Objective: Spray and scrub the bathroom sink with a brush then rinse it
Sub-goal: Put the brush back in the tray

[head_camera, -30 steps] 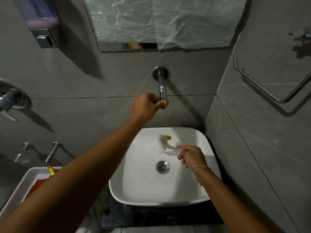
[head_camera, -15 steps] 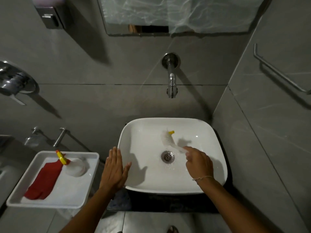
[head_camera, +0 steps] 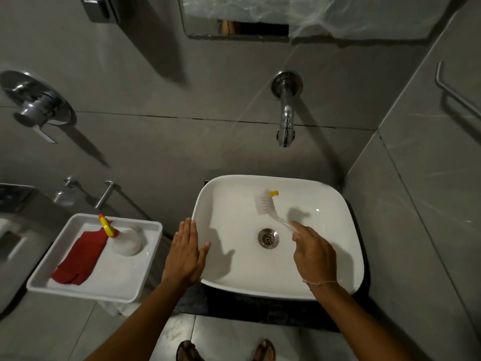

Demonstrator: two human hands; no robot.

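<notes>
Grey tiled walls (head_camera: pixel 161 142) are closing me in on two sides, with the right-hand wall (head_camera: pixel 421 204) running just beside the sink and leaving little room to swing out that way. Below them the white sink (head_camera: pixel 223 194) is sitting on a dark counter (head_camera: pixel 260 306), and to its left a white tray (head_camera: pixel 86 293) is holding a red cloth (head_camera: pixel 78 256) and the spray bottle (head_camera: pixel 125 241), lying on its side, well apart from the basin. The chrome tap (head_camera: pixel 285 118) is hanging from the back wall above the far rim, and I am seeing no water falling from it. My left hand (head_camera: pixel 186 254) is lying flat and open, fingers together, against the basin's left rim, gripping nothing. My right hand (head_camera: pixel 313 252) is reaching into the bowl from the near right, its fingers loosely curled on the clear handle end of the brush (head_camera: pixel 265 204). The brush's long axis is running diagonally away from that hand, up and to the left, past the drain (head_camera: pixel 268 238) toward the far wall of the bowl, white bristles and yellow tip at the far end. So the right hand is the nearer one, and I am judging that the coming strokes want to run along that diagonal, with open basin floor to the left and front and the curved far wall as the nearest edge to meet.
</notes>
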